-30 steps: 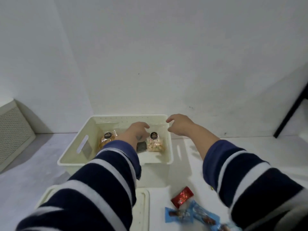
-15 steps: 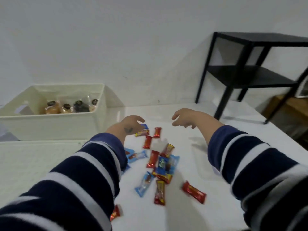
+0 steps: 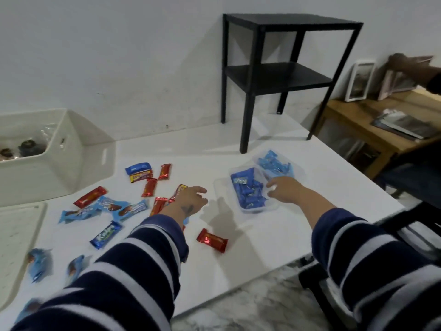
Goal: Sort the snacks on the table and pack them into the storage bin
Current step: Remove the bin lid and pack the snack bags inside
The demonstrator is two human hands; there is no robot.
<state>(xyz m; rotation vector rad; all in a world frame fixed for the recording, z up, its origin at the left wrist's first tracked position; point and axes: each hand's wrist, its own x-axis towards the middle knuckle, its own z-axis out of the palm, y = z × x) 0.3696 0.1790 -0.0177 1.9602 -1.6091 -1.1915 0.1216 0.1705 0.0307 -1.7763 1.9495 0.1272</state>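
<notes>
The right hand (image 3: 284,190) rests its fingertips on the near edge of a clear tray of dark blue wrappers (image 3: 248,191), the grip loose and not closed on it; a second clear tray of light blue wrappers (image 3: 274,163) sits just behind. The left hand (image 3: 189,201) hovers open and empty over the loose snacks (image 3: 133,199), red and blue, scattered across the worktop (image 3: 262,235). The storage bin (image 3: 59,163) stands at far left, already holding a few packs. Sorting by colour seems under way; next, a closed grip on a tray or loose bar.
</notes>
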